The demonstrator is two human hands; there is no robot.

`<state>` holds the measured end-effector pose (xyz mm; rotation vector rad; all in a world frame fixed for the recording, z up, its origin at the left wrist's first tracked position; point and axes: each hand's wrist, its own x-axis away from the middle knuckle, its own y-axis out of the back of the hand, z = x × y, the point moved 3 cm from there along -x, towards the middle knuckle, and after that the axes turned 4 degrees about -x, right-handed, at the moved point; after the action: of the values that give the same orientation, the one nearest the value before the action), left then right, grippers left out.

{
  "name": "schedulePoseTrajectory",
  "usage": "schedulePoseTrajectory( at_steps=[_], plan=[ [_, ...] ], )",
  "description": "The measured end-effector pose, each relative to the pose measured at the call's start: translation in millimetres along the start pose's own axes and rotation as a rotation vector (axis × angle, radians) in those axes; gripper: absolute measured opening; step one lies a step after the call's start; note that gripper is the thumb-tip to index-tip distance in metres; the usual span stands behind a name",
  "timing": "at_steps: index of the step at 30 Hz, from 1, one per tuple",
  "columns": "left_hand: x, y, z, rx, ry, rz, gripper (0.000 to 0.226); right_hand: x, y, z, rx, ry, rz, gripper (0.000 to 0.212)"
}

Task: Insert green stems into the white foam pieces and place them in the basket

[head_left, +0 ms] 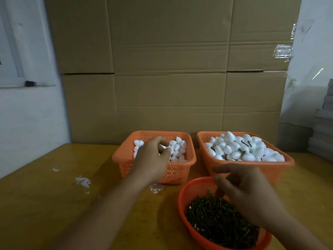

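My left hand (pixel 153 157) reaches into the left orange basket (pixel 119 156), which holds plain white foam pieces (pixel 178 147). Its fingers curl round one foam piece (pixel 163 146). The right orange basket (pixel 270 169) is heaped with foam pieces (pixel 232 150), some showing dark green stems (pixel 245 143). In front of it, a round red basket (pixel 180 201) holds a pile of green stems (pixel 216 219). My right hand (pixel 248 193) hovers over the far edge of that pile, fingers loosely spread, holding nothing that I can see.
All three baskets stand on a yellow wooden table (pixel 54 204). White foam crumbs (pixel 83 181) lie on it at the left, and more crumbs (pixel 156 188) lie by the left basket. A cardboard wall (pixel 171 69) closes the back. Grey stacked sheets (pixel 324 134) sit at the right.
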<state>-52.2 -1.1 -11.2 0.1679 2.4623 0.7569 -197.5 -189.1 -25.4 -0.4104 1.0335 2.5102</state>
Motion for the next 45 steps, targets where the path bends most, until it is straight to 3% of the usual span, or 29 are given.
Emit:
schedulePoseTrajectory(
  at_steps=[4, 12, 18, 23, 30, 33, 35, 38, 45],
  plan=[
    [-57.9, 4.8, 6.8, -0.294, 0.053, 0.103, 0.019, 2.3, -2.4, -5.5, 0.058, -0.018, -0.001, 0.02],
    [-100.8, -27.5, 32.8, -0.786, 0.083, 0.665, 0.037, 6.9, -3.7, -2.3, 0.18, 0.029, -0.011, 0.025],
    [-102.6, -47.4, 49.8, -0.919, 0.098, 0.785, 0.046, 9.9, -4.2, 2.5, 0.213, 0.026, 0.018, 0.024],
    [-109.0, -60.2, 60.0, -0.866, 0.105, 0.75, 0.047, 11.7, -7.4, 3.9, 0.238, 0.033, 0.027, 0.024],
    [-113.2, -64.3, 67.3, -0.822, 0.094, 0.723, 0.021, 11.3, -11.5, 4.1, 0.264, 0.052, 0.07, 0.027],
    [-112.8, -64.6, 68.1, -0.808, 0.104, 0.734, 0.038, 11.8, -11.8, 3.5, 0.281, 0.051, 0.073, 0.028],
    [-113.1, -63.6, 67.6, -0.809, 0.1, 0.717, 0.037, 12.0, -12.4, 2.6, 0.282, 0.047, 0.077, 0.029],
    [-115.8, -58.4, 60.4, -0.855, 0.034, 0.642, 0.008, 11.7, -13.2, 1.7, 0.287, 0.042, 0.088, 0.029],
    [-99.3, -39.9, 12.0, -0.584, -0.183, 0.327, 0.014, 12.2, -11.0, 2.8, 0.291, 0.043, 0.091, 0.03]
  ],
)
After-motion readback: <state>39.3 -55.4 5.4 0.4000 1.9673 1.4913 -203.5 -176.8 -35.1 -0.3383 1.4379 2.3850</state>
